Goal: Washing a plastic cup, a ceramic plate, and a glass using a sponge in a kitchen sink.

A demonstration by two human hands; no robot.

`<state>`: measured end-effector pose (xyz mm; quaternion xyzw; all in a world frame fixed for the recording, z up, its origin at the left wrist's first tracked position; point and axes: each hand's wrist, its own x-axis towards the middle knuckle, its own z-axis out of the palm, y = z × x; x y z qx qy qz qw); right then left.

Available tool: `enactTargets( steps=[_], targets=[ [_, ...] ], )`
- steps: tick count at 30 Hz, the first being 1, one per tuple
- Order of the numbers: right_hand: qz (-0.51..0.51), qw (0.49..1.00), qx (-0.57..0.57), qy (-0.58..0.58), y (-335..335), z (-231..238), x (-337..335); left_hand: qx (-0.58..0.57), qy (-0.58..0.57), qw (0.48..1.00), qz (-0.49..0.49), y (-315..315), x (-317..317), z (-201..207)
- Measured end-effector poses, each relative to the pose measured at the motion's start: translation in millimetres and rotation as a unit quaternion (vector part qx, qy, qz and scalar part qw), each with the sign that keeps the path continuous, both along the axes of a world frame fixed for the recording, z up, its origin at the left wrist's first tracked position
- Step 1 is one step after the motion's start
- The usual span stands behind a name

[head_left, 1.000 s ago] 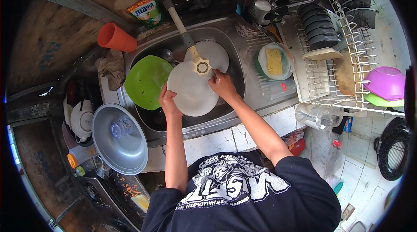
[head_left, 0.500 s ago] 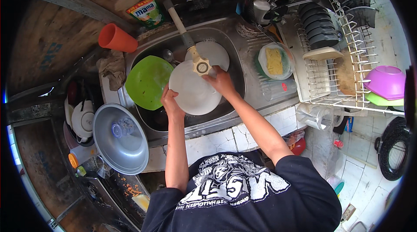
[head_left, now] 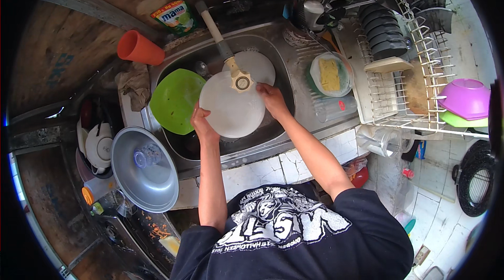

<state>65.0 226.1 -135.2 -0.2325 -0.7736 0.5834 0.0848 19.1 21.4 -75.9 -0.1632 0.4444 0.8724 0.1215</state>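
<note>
A steel sink [head_left: 273, 138] sits in a tiled tabletop [head_left: 294, 162] against a dark wall. Over the basin, the left hand [head_left: 202, 125] and right hand [head_left: 273, 99] each clamp the rim of a white plate [head_left: 231, 112] under the tap [head_left: 231, 65]. A green plate [head_left: 176, 99] crowds the left side; a dish rack [head_left: 415, 70] fills the right.

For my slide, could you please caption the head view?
Both hands, left hand and right hand, hold a round white plate over the steel sink.

A smooth, matt white plate [head_left: 232, 107] over a brushed steel sink [head_left: 273, 138], beside a glossy green plastic plate [head_left: 176, 100], dull metal lid [head_left: 144, 170] and white-coated wire rack [head_left: 415, 44]
</note>
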Motion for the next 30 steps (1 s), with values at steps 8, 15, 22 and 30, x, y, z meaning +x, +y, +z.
enactTargets(
  steps=[8,15,22,30],
  targets=[
    [0.026,0.998,-0.022,-0.051,15,10,-11,-0.032,0.003,0.999,0.005,4,-2,-3],
    [0.115,0.983,-0.136,-0.05,16,-1,-14,-0.058,0.012,0.998,0.006,-6,-8,9],
    [0.071,0.995,0.016,-0.075,-5,-6,-19,-0.101,0.019,0.994,0.029,-12,-3,12],
    [0.006,0.994,0.109,0.027,-21,15,-20,-0.101,0.026,0.994,0.043,-7,-5,17]
  ],
)
